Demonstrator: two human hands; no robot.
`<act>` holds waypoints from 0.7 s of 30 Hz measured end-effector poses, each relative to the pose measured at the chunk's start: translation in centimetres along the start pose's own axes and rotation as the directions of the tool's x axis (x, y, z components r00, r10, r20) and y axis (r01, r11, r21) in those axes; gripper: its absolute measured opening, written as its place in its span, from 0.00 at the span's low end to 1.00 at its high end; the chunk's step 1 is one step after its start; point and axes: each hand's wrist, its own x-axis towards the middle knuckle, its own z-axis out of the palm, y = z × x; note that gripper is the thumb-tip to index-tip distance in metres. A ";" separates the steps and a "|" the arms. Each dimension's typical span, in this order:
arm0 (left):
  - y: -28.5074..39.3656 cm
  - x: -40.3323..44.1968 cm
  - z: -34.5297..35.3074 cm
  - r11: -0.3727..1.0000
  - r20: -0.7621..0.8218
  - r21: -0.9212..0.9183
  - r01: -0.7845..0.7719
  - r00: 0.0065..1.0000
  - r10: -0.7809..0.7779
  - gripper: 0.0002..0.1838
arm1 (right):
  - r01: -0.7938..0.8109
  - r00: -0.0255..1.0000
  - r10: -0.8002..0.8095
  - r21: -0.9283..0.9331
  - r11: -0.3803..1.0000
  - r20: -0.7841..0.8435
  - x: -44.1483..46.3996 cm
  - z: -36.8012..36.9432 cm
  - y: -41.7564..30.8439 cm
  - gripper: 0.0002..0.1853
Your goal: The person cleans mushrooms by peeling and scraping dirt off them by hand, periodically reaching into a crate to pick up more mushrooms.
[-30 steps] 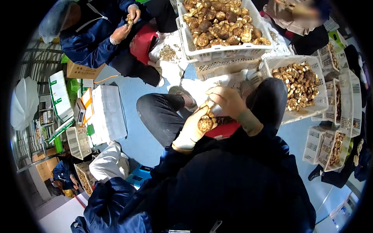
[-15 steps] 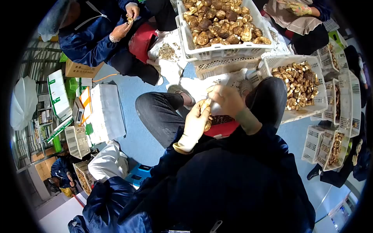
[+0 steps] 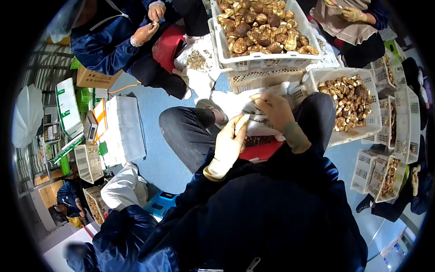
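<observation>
My left hand (image 3: 229,147), in a pale glove, is closed round a mushroom (image 3: 242,123) above my lap. The mushroom's whitish end sticks out past the thumb and fingers; the rest is mostly hidden in the palm. To the right and slightly higher, my right hand (image 3: 275,111) is apart from the mushroom. Its fingers are curled and pinched together, and what they hold, if anything, I cannot make out. Beneath both hands lie a white cloth (image 3: 235,100) with dark crumbs and a red surface (image 3: 262,151) between my legs.
A white crate (image 3: 267,59) heaped with brown mushrooms stands ahead on another crate. To the right is a second mushroom crate (image 3: 310,84), with several more beyond. A co-worker's gloved hands (image 3: 149,29) hold a small piece at upper left. A blue stool (image 3: 161,204) stands at lower left.
My right hand has drawn slightly right, away from the mushroom, and is less blurred. The mushroom's pale end now shows more plainly in my left hand.
</observation>
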 end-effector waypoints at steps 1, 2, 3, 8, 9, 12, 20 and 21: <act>-0.3 0.1 -0.1 0.990 0.034 -0.132 0.039 0.999 -0.034 0.15 | -0.006 0.998 -0.002 0.134 0.991 0.056 -0.2 -0.4 -0.6 0.08; -0.9 0.1 -0.2 0.962 0.073 -0.260 0.085 0.995 -0.068 0.15 | -0.019 0.995 -0.002 0.194 0.981 0.104 -0.8 -0.1 -0.7 0.09; -1.7 0.5 -0.1 0.951 0.096 -0.309 -0.005 0.995 0.037 0.15 | -0.033 0.989 -0.005 0.254 0.967 0.149 -1.2 0.3 -0.8 0.09; -1.5 0.9 0.0 0.879 0.130 -0.466 0.097 0.991 -0.041 0.16 | -0.108 0.993 0.089 0.280 0.954 0.080 -1.8 0.2 -1.2 0.10; -1.4 0.8 -0.1 0.892 0.134 -0.443 0.092 0.990 -0.036 0.16 | -0.012 0.991 -0.036 0.362 0.932 0.126 -2.2 0.7 -1.0 0.10; -1.9 1.0 -0.3 0.866 0.187 -0.485 0.122 0.982 -0.034 0.18 | 0.057 0.998 -0.052 0.170 0.984 -0.029 -1.2 0.5 2.1 0.10; -1.9 1.5 -3.0 0.551 0.542 -0.722 0.418 0.837 0.076 0.22 | -0.026 0.997 0.001 0.350 0.936 0.072 -1.7 -1.4 -1.8 0.12; -1.7 1.4 -2.7 0.515 0.546 -0.730 0.449 0.836 0.045 0.22 | 0.021 0.996 -0.050 0.349 0.937 0.073 -2.3 -1.3 -2.4 0.12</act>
